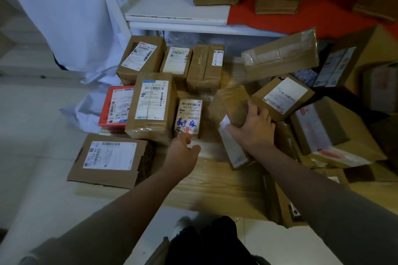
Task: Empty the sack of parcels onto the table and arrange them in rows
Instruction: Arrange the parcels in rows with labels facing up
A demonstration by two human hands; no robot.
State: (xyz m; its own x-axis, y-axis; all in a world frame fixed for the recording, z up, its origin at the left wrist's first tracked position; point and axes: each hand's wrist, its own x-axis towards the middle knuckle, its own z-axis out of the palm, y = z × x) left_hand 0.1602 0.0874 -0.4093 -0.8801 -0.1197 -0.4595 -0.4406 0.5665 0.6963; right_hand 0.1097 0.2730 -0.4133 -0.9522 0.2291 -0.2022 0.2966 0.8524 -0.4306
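right hand (253, 129) grips a brown parcel (235, 104) above the table (215, 180); left hand (183, 153) touches a small labelled parcel (188, 117).

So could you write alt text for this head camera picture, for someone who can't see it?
Seen from above, a person's right hand grips a small brown box over a wooden table, while the left hand reaches toward a labelled parcel among boxes set in rows.

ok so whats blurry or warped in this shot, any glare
Head view: dim, bluish light; wide-angle bending at the edges; the tilted box at upper right is motion-smeared, as is the small box gripped by the right hand; soft sheen on the taped box, no harsh glare.
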